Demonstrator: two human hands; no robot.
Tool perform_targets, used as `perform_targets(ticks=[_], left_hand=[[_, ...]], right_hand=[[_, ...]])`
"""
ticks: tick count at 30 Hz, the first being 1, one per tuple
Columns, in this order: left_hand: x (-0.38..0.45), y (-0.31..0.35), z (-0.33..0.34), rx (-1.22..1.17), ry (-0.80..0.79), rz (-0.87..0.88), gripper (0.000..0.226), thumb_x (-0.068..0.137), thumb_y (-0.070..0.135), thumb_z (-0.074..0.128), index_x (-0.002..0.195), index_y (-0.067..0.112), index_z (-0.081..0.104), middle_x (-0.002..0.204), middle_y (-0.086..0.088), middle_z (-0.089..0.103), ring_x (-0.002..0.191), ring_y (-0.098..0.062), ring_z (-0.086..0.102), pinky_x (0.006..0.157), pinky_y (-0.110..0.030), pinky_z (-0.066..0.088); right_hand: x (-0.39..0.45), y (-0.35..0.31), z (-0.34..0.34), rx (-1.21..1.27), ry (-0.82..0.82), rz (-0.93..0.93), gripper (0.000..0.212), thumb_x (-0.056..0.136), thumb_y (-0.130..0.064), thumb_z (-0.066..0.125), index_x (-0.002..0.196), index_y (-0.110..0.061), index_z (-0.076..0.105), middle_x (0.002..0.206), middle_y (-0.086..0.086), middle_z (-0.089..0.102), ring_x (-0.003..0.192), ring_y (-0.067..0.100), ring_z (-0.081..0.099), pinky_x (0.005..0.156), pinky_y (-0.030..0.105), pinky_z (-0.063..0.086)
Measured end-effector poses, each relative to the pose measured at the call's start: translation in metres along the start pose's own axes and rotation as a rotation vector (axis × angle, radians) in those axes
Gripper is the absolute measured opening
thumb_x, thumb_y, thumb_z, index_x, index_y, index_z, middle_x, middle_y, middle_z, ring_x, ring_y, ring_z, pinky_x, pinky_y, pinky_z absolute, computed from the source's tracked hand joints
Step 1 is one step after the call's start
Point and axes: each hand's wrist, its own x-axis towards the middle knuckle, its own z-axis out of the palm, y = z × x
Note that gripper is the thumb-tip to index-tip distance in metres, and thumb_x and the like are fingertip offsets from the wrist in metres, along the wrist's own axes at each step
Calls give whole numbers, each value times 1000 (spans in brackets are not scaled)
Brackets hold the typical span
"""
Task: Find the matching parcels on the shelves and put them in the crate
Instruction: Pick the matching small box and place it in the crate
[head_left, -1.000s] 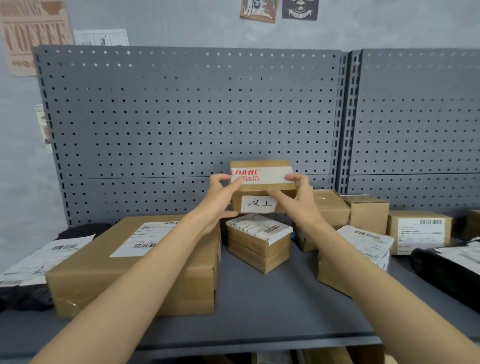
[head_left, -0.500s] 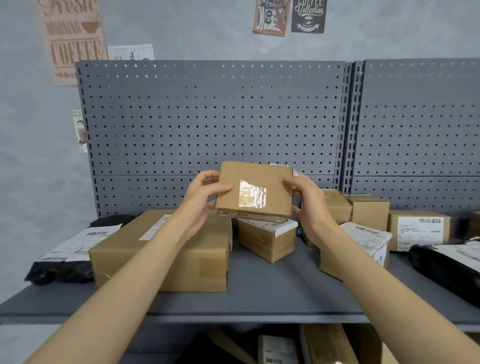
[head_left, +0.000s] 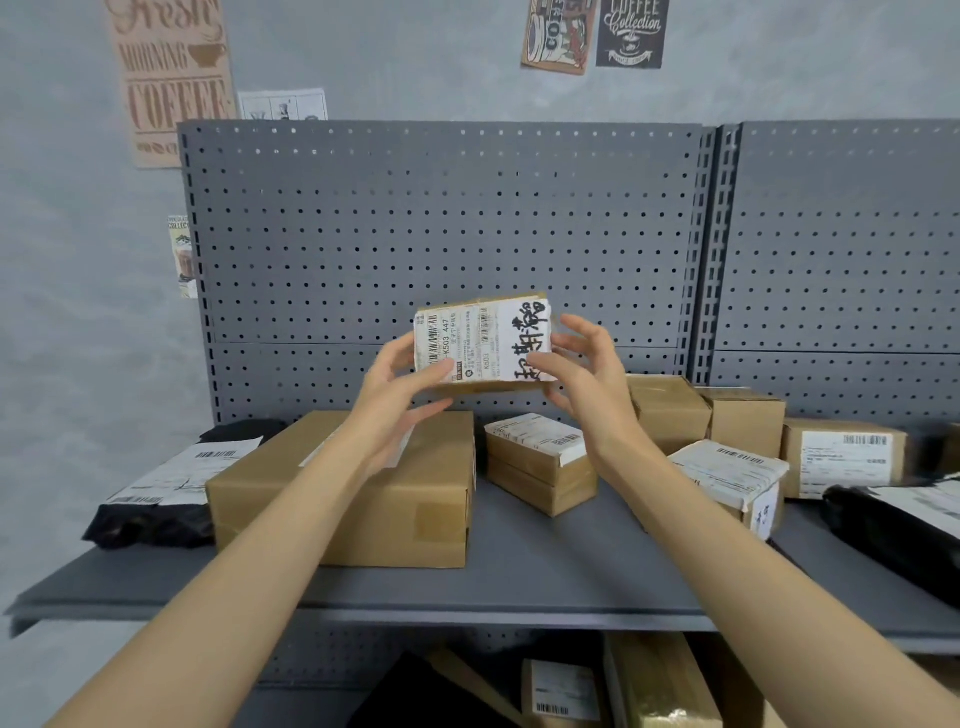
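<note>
I hold a small cardboard parcel (head_left: 483, 340) up in front of the grey pegboard, above the shelf. Its white shipping label with barcodes and black handwriting faces me. My left hand (head_left: 397, 392) grips its left edge and my right hand (head_left: 584, 376) grips its right edge. More parcels lie on the shelf (head_left: 545, 577) below: a large brown box (head_left: 353, 493) at left, a small labelled box (head_left: 540, 465) in the middle, another labelled box (head_left: 732, 480) under my right forearm. No crate is in view.
Three more cardboard boxes (head_left: 670, 410) stand at the back right. Black poly mailers lie at the far left (head_left: 150, 504) and far right (head_left: 904, 525). A lower shelf holds further parcels (head_left: 563, 693). The pegboard back panel (head_left: 447, 234) rises behind everything.
The parcel has been turned over in both hands: first its side with a red-lettered strip showed, then a plain taped face, now the shipping label. The view has tilted downward.
</note>
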Motion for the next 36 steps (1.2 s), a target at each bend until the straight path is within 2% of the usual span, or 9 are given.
perform_targets(ticks=[5, 9, 13, 15, 18, 21, 25, 32, 36], left_hand=[[2, -1, -11, 114, 33, 40, 37, 87, 10, 61, 122, 17, 50, 126, -4, 59, 103, -17, 65, 86, -40, 55], [6, 3, -20, 190, 50, 82, 35, 90, 7, 55, 125, 14, 53, 123, -3, 61, 105, -16, 64, 86, -31, 54], [13, 14, -24, 259, 53, 135, 30, 93, 11, 52, 122, 16, 58, 120, -2, 64, 110, -14, 59, 90, -25, 48], [13, 15, -23, 283, 32, 149, 30, 93, 10, 51, 121, 15, 59, 119, -3, 65, 111, -15, 59, 95, -27, 47], [12, 12, -19, 290, -11, 146, 28, 93, 8, 51, 119, 15, 59, 119, -4, 64, 112, -18, 59, 97, -30, 46], [10, 9, -8, 269, -66, 137, 29, 93, 6, 51, 119, 14, 59, 119, -4, 64, 112, -17, 59, 97, -31, 47], [10, 10, 21, 259, -169, 123, 28, 92, 7, 53, 119, 13, 59, 118, -2, 65, 112, -14, 60, 96, -30, 48], [-2, 4, 130, 208, -380, 167, 23, 95, 8, 46, 111, 12, 62, 112, -3, 66, 100, -11, 63, 85, -24, 54], [-14, -5, 199, 257, -371, 254, 34, 94, -2, 36, 108, 15, 61, 115, -3, 61, 109, -12, 54, 90, -26, 46]], right_hand=[[0, 5, 0, -12, 23, 54, 50, 81, 2, 62, 120, -27, 48, 99, -12, 54, 97, 6, 58, 90, 29, 49], [0, 9, 4, -12, -47, 141, 78, 78, 9, 59, 141, -31, 35, 91, -4, 51, 83, 11, 59, 84, 38, 54], [-4, 24, 11, -154, -154, 78, 95, 71, 8, 69, 144, -32, 23, 110, 4, 44, 85, 5, 57, 60, 11, 53], [-6, 32, 14, -348, -159, -3, 99, 65, -1, 78, 142, -29, 22, 119, -1, 31, 96, -7, 50, 65, -1, 43], [-8, 37, 9, -560, -79, -140, 94, 60, -11, 84, 135, -21, 28, 118, -8, 26, 109, -1, 42, 93, 21, 46], [-12, 32, -5, -784, -3, -236, 87, 61, -32, 82, 132, -20, 34, 120, -9, 40, 107, 9, 48, 92, 40, 47], [-25, 23, -36, -1281, 166, -373, 92, 60, -55, 69, 136, -14, 38, 123, 5, 49, 113, 29, 45, 95, 44, 34], [-55, -17, -121, -1322, 433, -367, 87, 58, -48, 75, 127, -5, 44, 116, 9, 50, 109, 28, 48, 94, 40, 36], [-88, -54, -183, -1395, 529, -325, 87, 58, -47, 76, 128, -7, 42, 118, 7, 49, 112, 26, 47, 97, 40, 33]])
